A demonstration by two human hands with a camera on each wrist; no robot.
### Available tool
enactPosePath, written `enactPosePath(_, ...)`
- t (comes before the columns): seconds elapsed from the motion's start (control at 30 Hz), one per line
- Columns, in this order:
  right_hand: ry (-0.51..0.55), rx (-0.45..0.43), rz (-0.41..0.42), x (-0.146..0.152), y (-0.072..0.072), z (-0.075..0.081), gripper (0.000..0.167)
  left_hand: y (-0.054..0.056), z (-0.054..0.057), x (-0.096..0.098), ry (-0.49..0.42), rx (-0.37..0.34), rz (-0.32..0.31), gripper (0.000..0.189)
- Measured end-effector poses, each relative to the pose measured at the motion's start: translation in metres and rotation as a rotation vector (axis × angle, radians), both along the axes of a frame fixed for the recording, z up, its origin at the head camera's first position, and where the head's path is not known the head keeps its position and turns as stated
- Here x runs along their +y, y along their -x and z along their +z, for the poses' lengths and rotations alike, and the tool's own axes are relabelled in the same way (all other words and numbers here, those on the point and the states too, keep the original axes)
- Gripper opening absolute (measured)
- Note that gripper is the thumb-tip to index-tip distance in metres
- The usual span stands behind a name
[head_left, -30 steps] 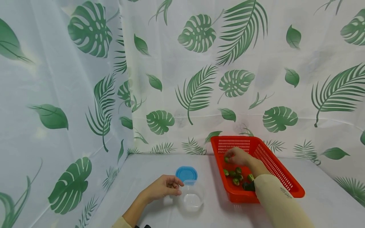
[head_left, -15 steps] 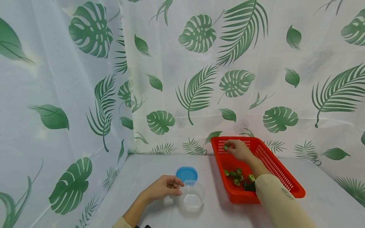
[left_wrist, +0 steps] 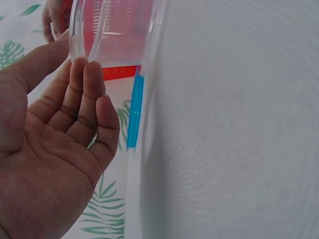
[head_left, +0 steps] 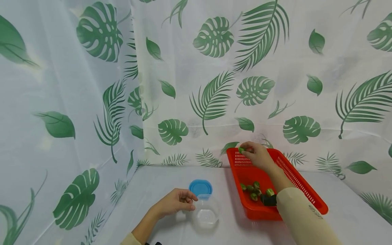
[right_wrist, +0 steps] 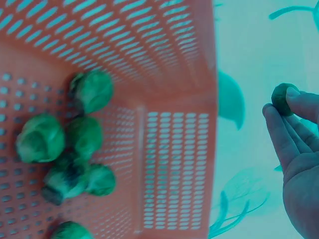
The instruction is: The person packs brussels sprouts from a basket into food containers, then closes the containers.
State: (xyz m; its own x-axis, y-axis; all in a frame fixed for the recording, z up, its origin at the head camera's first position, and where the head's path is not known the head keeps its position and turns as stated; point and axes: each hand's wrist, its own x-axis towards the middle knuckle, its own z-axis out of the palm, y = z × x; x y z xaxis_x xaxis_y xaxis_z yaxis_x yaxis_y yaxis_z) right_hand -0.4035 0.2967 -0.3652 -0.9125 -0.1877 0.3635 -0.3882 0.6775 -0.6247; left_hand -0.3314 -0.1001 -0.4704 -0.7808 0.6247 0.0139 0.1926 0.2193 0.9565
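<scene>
My right hand (head_left: 258,156) pinches a small green Brussels sprout (right_wrist: 282,99) between thumb and fingertips, above the far left rim of the red plastic basket (head_left: 313,200). Several more Brussels sprouts (right_wrist: 42,138) lie on the basket's perforated floor. On the table my left hand (head_left: 174,204) has relaxed, slightly bent fingers. Its thumb and fingertips are right at the rim and side of a clear plastic tub (head_left: 206,217). Through the tub's wall no contents show. Just behind the tub lies its round blue lid (head_left: 200,187).
The white table (head_left: 171,177) meets a leaf-printed curtain (head_left: 214,102) at the back, with another hanging at the left. A dark wrist device (head_left: 268,200) shows under the right sleeve, over the basket.
From inside the basket, my right hand has risen with the sprout and moved up past the far rim. My left hand, the tub and the lid have stayed put.
</scene>
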Motion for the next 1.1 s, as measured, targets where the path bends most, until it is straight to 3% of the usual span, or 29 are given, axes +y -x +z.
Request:
enactPosePath(0.6,0.091,0.213,0.145,-0.038,-0.019,0.036,0.031,-0.003,0.004,0.0,0.003,-0.019,0.012,0.033)
enactPosePath(1.1,0.197,0.345,0.196,-0.062,-0.047,0.044,0.031,0.001,0.0,0.0,0.008,-0.003,0.004,0.034)
